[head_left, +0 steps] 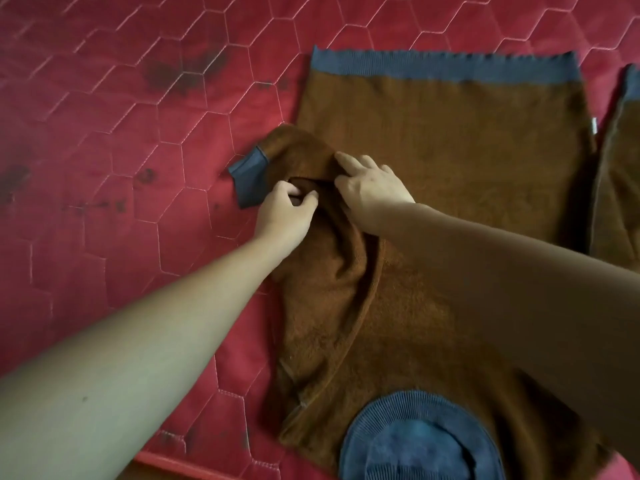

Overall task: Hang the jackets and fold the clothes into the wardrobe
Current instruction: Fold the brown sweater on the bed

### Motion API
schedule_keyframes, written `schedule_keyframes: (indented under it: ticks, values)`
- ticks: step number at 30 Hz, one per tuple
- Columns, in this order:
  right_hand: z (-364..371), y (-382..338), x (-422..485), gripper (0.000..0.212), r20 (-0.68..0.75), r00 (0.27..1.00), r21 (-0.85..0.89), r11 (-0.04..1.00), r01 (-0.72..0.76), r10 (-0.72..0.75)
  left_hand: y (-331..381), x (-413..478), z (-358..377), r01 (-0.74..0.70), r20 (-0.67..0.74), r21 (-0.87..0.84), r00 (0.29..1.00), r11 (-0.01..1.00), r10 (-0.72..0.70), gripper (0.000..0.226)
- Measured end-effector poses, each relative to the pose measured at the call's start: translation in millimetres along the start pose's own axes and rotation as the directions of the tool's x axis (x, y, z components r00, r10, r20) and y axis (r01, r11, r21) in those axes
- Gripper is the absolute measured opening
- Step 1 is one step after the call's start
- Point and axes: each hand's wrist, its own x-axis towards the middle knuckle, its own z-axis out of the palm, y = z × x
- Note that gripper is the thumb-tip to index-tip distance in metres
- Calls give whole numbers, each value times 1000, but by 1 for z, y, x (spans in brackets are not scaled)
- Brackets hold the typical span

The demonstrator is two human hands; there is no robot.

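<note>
A brown sweater [450, 161] with blue ribbed hem, collar and cuffs lies flat on a red quilted mattress [121, 133], collar nearest me. Its left sleeve [298, 150] is bent back over the body, the blue cuff [251, 180] pointing left. My left hand [287, 209] pinches a fold of this sleeve just right of the cuff. My right hand [370, 185] rests on the sleeve beside it, fingers fairly straight and pressing the fabric down. The other sleeve [620, 161] lies stretched out at the right edge.
The mattress spreads wide to the left and far side of the sweater, with dark stains in places. Its near edge [180, 462] runs along the bottom left.
</note>
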Motion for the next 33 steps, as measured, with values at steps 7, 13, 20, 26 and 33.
schedule_keyframes:
  ticks: [7, 13, 20, 26, 33]
  values:
    - [-23, 40, 4, 67, -275, 823, 644, 731, -227, 498, 20, 26, 7, -265, 153, -78, 949, 961, 274, 90]
    - [-22, 96, -4, 54, 98, 832, 609, 628, -484, 546, 18, 31, 11, -317, 237, 28, 923, 948, 302, 70]
    - [-37, 122, 31, 66, 87, 792, 696, 532, -483, 605, -2, 32, -3, -286, 208, 73, 941, 955, 266, 40]
    - [-24, 139, 15, 72, 176, 721, 847, 270, -457, 670, -33, 16, -9, -345, 64, 297, 938, 890, 342, 22]
    - [-51, 112, 49, 67, 165, 848, 835, 387, -392, 504, -59, 0, -20, -280, -124, 363, 931, 889, 344, 18]
